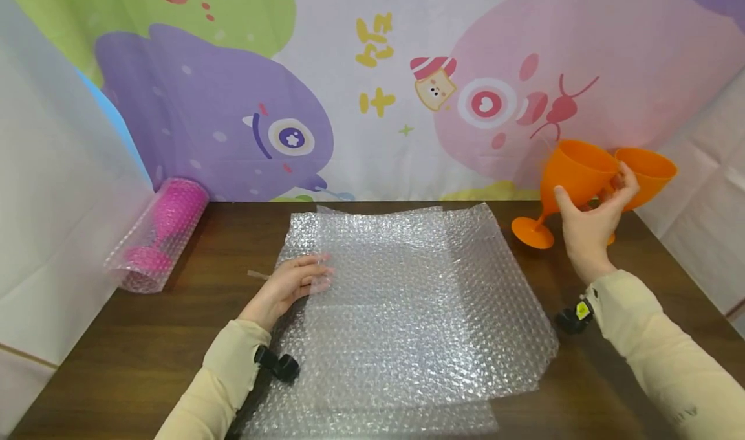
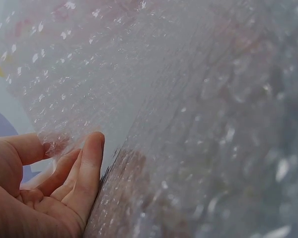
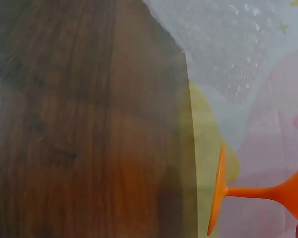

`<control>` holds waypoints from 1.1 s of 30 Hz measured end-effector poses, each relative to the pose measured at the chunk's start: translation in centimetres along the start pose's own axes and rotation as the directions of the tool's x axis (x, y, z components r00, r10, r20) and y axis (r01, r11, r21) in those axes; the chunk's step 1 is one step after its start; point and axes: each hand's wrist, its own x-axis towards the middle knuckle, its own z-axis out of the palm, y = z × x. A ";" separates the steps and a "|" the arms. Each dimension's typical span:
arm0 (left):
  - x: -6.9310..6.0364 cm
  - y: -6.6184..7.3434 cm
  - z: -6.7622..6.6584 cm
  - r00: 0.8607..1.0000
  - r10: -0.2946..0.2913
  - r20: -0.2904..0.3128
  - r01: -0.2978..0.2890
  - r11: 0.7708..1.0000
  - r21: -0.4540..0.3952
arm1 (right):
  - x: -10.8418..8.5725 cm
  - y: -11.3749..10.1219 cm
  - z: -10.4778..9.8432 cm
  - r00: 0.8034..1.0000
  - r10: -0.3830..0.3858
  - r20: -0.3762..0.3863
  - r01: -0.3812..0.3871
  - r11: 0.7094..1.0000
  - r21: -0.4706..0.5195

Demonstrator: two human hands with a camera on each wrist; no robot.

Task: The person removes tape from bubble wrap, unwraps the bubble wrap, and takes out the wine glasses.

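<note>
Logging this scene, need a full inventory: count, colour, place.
Goblets: 2, orange, right side
Bubble-wrap sheets: at least 2, clear, centre, overlapping
Wrapped goblet-shaped item: 1, pink under clear wrap, back left
Thin strip: 1, pale, left of sheets
Table: 1, dark brown, foreground
Backdrop: 1, multicoloured cartoon print, rear
Side panels: 2, white, left and right
Wrist devices: 2, black, one per wrist
Sleeves: 2, cream, both arms
Left hand: 1, bare, sheets' left edge
Right hand: 1, bare, holding left goblet

This looks like a screened-off tabletop booth; what building holds it cannot be told. A dark wood-grain table is backed along its far edge by a cloth backdrop printed with cartoon monsters and yellow lettering; creased white sheeting closes both left and right sides.
</note>
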 end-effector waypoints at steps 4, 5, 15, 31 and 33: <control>0.0 0.1 0.0 1.000 0.003 0.003 -0.003 1.000 0.007 | -0.1 -0.2 -0.9 1.000 -0.015 0.004 0.015 1.000 0.013; 0.0 0.1 0.0 1.000 0.004 0.004 -0.004 1.000 0.008 | -0.1 -0.3 -1.1 1.000 -0.021 0.003 0.021 1.000 0.005; 0.1 0.0 -0.1 1.000 0.000 0.000 0.000 1.000 0.004 | -0.3 -0.4 -3.7 0.999 -0.003 -0.033 0.001 0.997 -0.082; 0.2 -0.1 0.0 1.000 0.004 -0.003 -0.004 1.000 0.011 | 0.8 -0.3 -7.8 0.994 -0.049 -0.095 0.021 0.961 -0.275; 0.2 -0.1 0.0 1.000 0.004 -0.002 -0.004 1.000 0.009 | 1.0 -0.1 -8.3 0.993 -0.049 -0.108 0.015 0.954 -0.299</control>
